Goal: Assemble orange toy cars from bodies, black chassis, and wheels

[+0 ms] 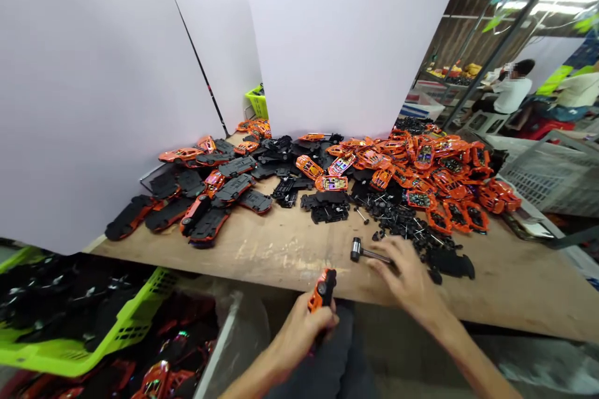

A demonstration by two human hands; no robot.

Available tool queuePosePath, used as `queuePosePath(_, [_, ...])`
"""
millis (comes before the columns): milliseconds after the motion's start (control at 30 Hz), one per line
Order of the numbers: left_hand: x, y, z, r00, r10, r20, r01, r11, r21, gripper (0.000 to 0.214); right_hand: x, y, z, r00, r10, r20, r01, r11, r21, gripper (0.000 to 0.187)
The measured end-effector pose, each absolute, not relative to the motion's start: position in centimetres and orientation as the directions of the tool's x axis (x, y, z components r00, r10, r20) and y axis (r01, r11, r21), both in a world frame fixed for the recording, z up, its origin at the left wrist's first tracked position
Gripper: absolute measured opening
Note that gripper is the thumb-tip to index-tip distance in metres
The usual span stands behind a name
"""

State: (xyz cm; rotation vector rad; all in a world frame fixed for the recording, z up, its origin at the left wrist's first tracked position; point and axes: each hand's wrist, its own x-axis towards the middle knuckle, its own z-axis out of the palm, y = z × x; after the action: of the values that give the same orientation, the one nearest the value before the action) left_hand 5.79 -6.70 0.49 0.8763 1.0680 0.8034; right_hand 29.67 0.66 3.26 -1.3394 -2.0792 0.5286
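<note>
My left hand (309,324) is closed around an orange toy car (322,293) with a black underside, held tilted up just past the table's front edge. A small hammer (356,250) with a dark, shiny head lies low over the tabletop, its head to the left. Its handle runs between the thumb and fingers of my right hand (405,271), which loosely grips it; the handle's end is hidden by the hand. To the right of that hand is a black car chassis (452,263). Beyond the hammer lies a heap of black wheels and axles (397,215).
Assembled cars (234,188), many upside down, cover the table's left side. Orange car shells (440,159) pile up at the right. White panels (346,43) stand behind the wooden table (262,249). A yellow-green crate (126,318) sits lower left. People (512,87) sit at the far right.
</note>
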Motion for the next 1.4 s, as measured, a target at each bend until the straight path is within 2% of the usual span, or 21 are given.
queuePosePath(33, [6.0,-7.0,0.1,0.399,0.78,-0.482,-0.323,0.611,0.723,0.017,31.1,1.6,2.4,-0.326,0.884,0.334,0.749,0.458,-0.479,0.031])
queuePosePath(67, [6.2,-7.2,-0.2,0.525,0.679,-0.514,-0.472,0.734,0.488,0.02,32.2,2.4,1.5,-0.36,0.857,0.368,0.795,0.489,-0.36,0.03])
queuePosePath(100, [6.3,-7.3,-0.6,0.624,0.604,-0.496,-0.56,0.788,0.256,0.023,33.0,3.0,0.6,-0.399,0.835,0.379,0.816,0.512,-0.269,0.03])
queuePosePath(133, [6.5,-7.2,-1.1,0.685,0.564,-0.462,-0.598,0.797,0.085,0.027,33.5,3.3,-0.2,-0.436,0.819,0.373,0.818,0.533,-0.214,0.032])
queuePosePath(167, [6.7,-7.1,-1.6,0.717,0.543,-0.436,-0.611,0.791,-0.021,0.028,33.7,3.3,-0.7,-0.46,0.811,0.361,0.813,0.548,-0.196,0.034])
queuePosePath(200, [6.8,-6.9,-2.1,0.724,0.539,-0.43,-0.624,0.778,-0.075,0.029,33.6,3.1,-0.9,-0.476,0.811,0.339,0.802,0.559,-0.21,0.034])
queuePosePath(300, [7.1,-6.4,-3.1,0.691,0.562,-0.455,-0.668,0.737,-0.105,0.032,32.3,1.5,0.4,-0.53,0.815,0.233,0.719,0.578,-0.386,0.03])
queuePosePath(400, [6.9,-6.1,-3.1,0.695,0.561,-0.45,-0.682,0.712,-0.165,0.032,30.4,-0.1,2.9,-0.636,0.754,0.162,0.59,0.611,-0.527,0.043])
queuePosePath(467, [6.7,-5.9,-2.7,0.709,0.539,-0.454,-0.676,0.703,-0.221,0.033,29.2,-0.6,3.9,-0.612,0.762,0.213,0.553,0.605,-0.573,0.05])
queuePosePath(567, [6.4,-5.6,-2.1,0.732,0.493,-0.47,-0.652,0.707,-0.273,0.036,28.1,-0.7,3.7,-0.461,0.824,0.329,0.541,0.555,-0.632,0.051])
queuePosePath(700, [6.1,-5.3,-1.9,0.762,0.476,-0.439,-0.628,0.71,-0.32,0.036,27.9,-0.9,2.3,-0.593,0.758,0.271,0.535,0.622,-0.571,0.061])
queuePosePath(833, [5.9,-5.2,-1.8,0.779,0.467,-0.418,-0.612,0.711,-0.347,0.037,28.7,-1.6,2.0,-0.481,0.827,0.292,0.573,0.549,-0.609,0.06])
queuePosePath(933, [5.9,-5.1,-1.8,0.774,0.461,-0.434,-0.615,0.712,-0.34,0.038,28.8,-1.6,2.6,-0.555,0.795,0.246,0.589,0.584,-0.559,0.061])
queuePosePath(1067, [5.9,-5.0,-1.7,0.779,0.452,-0.435,-0.61,0.709,-0.355,0.038,27.3,-0.3,2.9,-0.408,0.867,0.288,0.607,0.493,-0.623,0.054])
queuePosePath(1200, [5.7,-5.0,-1.5,0.781,0.439,-0.445,-0.607,0.702,-0.373,0.037,26.3,0.8,1.9,-0.526,0.823,0.214,0.585,0.533,-0.611,0.06])
queuePosePath(1300, [5.6,-4.9,-1.4,0.783,0.435,-0.444,-0.605,0.7,-0.38,0.039,27.6,0.4,1.0,-0.466,0.85,0.243,0.598,0.506,-0.621,0.056])
queuePosePath(1400, [5.7,-4.7,-1.6,0.783,0.433,-0.447,-0.603,0.703,-0.376,0.037,30.1,-0.1,0.8,-0.527,0.823,0.211,0.608,0.539,-0.584,0.053])
